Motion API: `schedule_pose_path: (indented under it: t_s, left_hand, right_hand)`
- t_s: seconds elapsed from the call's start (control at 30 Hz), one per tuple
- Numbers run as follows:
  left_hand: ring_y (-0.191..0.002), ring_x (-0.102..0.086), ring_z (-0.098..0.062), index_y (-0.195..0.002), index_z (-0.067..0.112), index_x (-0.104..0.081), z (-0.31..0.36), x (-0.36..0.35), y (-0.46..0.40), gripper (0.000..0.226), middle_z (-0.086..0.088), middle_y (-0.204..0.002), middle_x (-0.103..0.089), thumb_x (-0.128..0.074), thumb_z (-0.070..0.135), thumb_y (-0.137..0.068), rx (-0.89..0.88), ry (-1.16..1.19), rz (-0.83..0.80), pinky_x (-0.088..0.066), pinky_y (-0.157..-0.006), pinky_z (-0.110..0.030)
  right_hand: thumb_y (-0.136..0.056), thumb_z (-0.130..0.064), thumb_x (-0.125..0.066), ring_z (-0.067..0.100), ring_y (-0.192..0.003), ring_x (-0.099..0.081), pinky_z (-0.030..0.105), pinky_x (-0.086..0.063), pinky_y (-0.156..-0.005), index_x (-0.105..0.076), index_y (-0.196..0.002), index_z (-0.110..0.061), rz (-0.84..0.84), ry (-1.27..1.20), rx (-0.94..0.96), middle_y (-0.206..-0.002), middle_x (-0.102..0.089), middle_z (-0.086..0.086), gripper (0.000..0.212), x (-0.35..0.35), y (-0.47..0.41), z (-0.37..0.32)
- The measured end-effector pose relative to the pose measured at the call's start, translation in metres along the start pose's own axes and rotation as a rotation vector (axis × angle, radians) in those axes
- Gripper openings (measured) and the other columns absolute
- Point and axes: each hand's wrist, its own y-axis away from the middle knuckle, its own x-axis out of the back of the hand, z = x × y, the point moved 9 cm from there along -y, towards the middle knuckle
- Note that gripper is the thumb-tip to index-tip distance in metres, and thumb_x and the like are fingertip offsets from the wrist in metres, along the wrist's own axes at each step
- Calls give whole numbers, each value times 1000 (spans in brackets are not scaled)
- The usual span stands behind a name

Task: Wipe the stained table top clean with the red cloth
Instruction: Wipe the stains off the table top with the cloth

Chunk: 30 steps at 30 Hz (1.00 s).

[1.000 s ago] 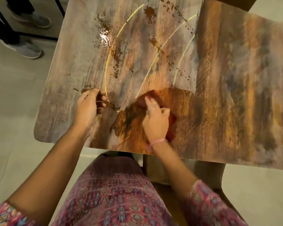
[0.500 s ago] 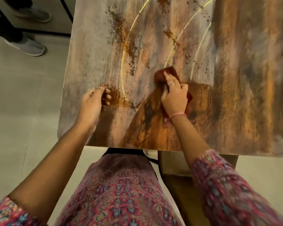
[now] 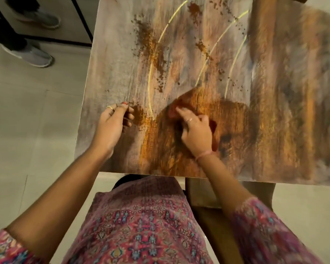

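red cloth (image 3: 213, 128): crumpled, mostly hidden, near edge | table top (image 3: 286, 92): streaked wood, brown stains across far half

Pale, large-tiled floor (image 3: 27, 119) all around, with thin grout lines and soft, even indoor light. At upper left, two grey shoes (image 3: 34, 54) below dark trouser legs, standing beside a black metal frame (image 3: 78, 21) that crosses the tiles. Below the near edge of the worktop (image 3: 111, 60), a brown wooden chair (image 3: 213, 221), only partly in view. Streaked grey and orange wood-grain finish on the top, crossed by thin yellow curved lines (image 3: 152, 73)
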Motion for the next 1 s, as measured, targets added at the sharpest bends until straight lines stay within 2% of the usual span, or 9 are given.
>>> schedule_pose_path:
  t_s: [0.1,0.17,0.3,0.4,0.47,0.6,0.7,0.9,1.0]
  left_hand:
    - [-54,-53,0,-78,17,-62,2,-7,2,28,6,-66,-60,-44,21,-99,-13,-7,-10,-42,-50,-11]
    - [-54,-53,1,-79,16,-62,0,-9,2,28,5,-68,-60,-44,21,-99,-17,6,17,-41,-49,-11]
    - [-52,-52,1,-76,17,-61,-7,-29,-3,28,10,-62,-60,-45,20,-99,-1,35,62,-41,-49,-11]
    - [-52,-52,-1,-73,19,-60,-12,-58,-6,30,12,-56,-60,-46,23,-99,24,21,18,-42,-48,-13]
    - [-53,-53,-2,-73,21,-61,-13,-80,-7,30,11,-56,-60,-46,25,-98,13,-32,-25,-42,-48,-13]
    - [-53,-53,0,-75,22,-61,-13,-126,-2,29,11,-60,-60,-45,27,-99,-35,-159,-112,-40,-50,-13]
    - [-58,-54,-4,-76,21,-61,-14,-147,5,28,9,-66,-60,-45,27,-99,-88,-246,-154,-42,-58,-20]
    - [-60,-58,-1,-76,23,-61,-9,-184,5,29,7,-64,-60,-44,29,-99,-295,-453,-177,-45,-62,-20]
    - [-59,-58,-2,-74,19,-61,-8,-202,1,35,6,-61,-59,-42,33,-100,-380,-558,-224,-45,-59,-22]
  right_hand:
    - [-95,-12,-43,26,-102,-44,29,-42,-90,-48,-139,-29,133,-107,-344,-141,-49,-10,47,20,-41,49]
    - [-96,-14,-39,27,-103,-45,24,-35,-87,-46,-140,-29,157,0,-344,-144,-46,-11,47,12,-27,27]
    - [-88,-14,-37,29,-92,-50,37,-47,-75,-48,-139,-29,-171,31,236,-143,-49,-5,54,-46,76,-70]
    - [-91,-22,-36,28,-96,-53,36,-50,-62,-47,-138,-31,-265,36,494,-142,-50,-6,49,-41,83,-60]
    - [-90,-15,-34,30,-102,-52,37,-52,-64,-45,-139,-32,-154,35,363,-142,-48,-8,53,-16,27,-10]
    - [-91,-9,-42,32,-117,-46,37,-33,-103,-50,-136,-27,150,-28,-303,-140,-51,-4,49,61,-89,165]
    - [-95,-13,-38,34,-118,-41,29,-31,-97,-46,-139,-29,231,-36,-562,-142,-47,-7,47,80,-104,213]
    - [-91,-15,-45,31,-87,-55,34,-50,-66,-53,-136,-19,41,77,-47,-130,-58,5,46,22,20,70]
    - [-91,-17,-40,30,-82,-57,35,-52,-56,-54,-134,-18,-23,146,77,-126,-61,6,46,26,21,79]
